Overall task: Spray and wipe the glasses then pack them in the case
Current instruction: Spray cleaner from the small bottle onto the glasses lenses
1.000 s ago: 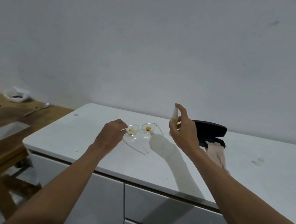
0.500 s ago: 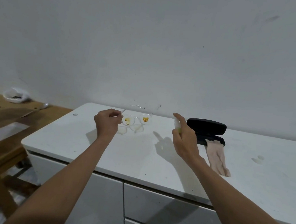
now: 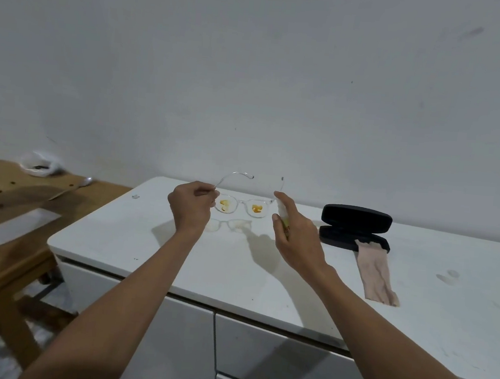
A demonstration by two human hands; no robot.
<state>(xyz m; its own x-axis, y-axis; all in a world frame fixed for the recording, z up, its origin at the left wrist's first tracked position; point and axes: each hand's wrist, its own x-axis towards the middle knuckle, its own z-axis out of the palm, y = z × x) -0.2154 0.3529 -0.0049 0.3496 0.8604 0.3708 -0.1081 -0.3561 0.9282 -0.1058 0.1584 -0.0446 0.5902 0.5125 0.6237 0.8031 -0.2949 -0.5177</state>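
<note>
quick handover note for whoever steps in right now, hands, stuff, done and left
Left hand: holds the glasses by a temple, raised above the counter.
Right hand: holds the spray bottle beside the lenses, index finger on top.
Case: open, at the back right. Cloth: one end in the case, the rest on the counter.
Done: glasses and bottle picked up.
Left: both lenses bear yellow smears, so spray, wipe with the cloth, pack in the case.

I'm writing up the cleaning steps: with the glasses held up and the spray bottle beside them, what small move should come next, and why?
Probably press the nozzle. The left hand holds the glasses above the counter, yellow smears on both lenses, and the right hand has the spray bottle right beside them.
</note>
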